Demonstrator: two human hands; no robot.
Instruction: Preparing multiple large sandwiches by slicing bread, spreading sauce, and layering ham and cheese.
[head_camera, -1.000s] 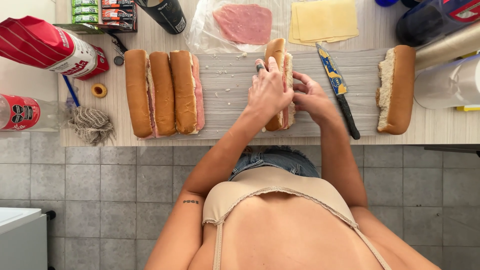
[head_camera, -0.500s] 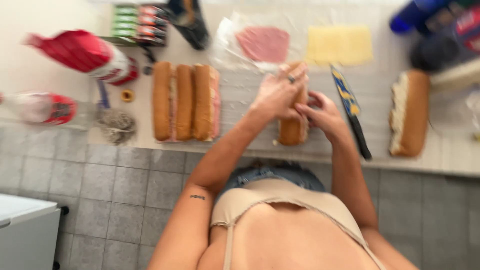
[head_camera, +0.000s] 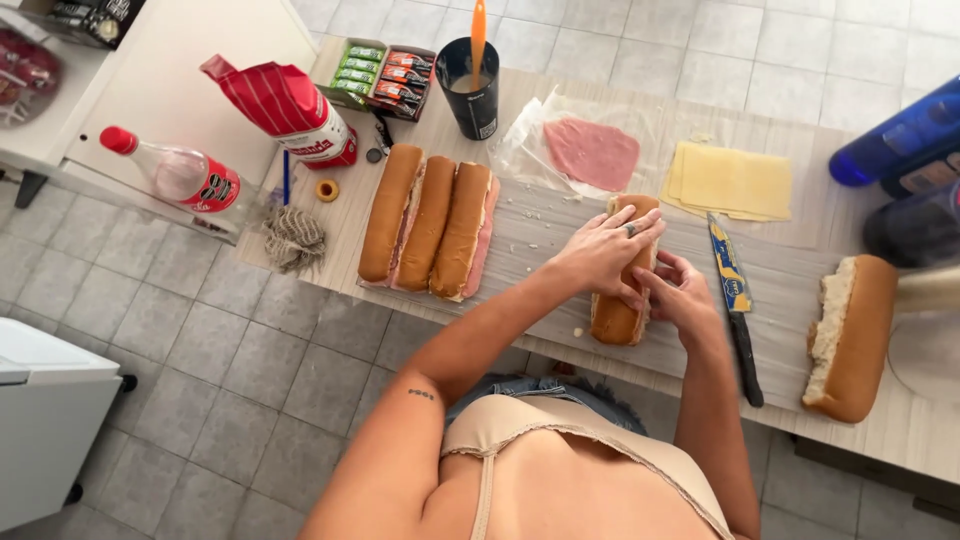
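- Presently, the long bread roll (head_camera: 618, 300) is being pressed under the flat left hand (head_camera: 598, 255) and gripped sideways by the right hand (head_camera: 683, 293).
- Being judged soft, light and crushable, it is best being held gently along its crust sides.

Knife (head_camera: 737, 305) lies right of the roll (head_camera: 620, 300), filled rolls (head_camera: 430, 222) left
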